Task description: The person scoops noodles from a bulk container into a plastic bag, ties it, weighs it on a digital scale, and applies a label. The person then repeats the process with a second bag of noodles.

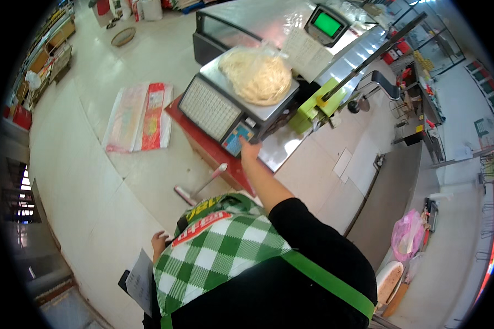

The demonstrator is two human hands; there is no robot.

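Note:
My right hand [251, 151] reaches to the blue keypad [238, 140] of a digital price scale, an extended finger touching its keys. Beside the keypad lies a broad panel of pale keys [209, 107]. On the scale's metal pan [214, 66] rests a clear plastic bag of pale noodle-like strands [261, 80]. Above it, the scale's display [327, 24] glows green on a pole. My left hand [159, 243] hangs low at the side of my green checked apron [218, 246], fingers bent; whether it grips anything is unclear. A sheet with writing [140, 279] shows beside that arm.
The scale stands on a red-edged stand [214, 164] beside a metal counter [280, 154]. A green device with a long bar [317, 107] sits to its right. Flattened printed sacks [140, 117] and a floor brush [201, 185] lie left. A steel bench [399, 197] runs along the right.

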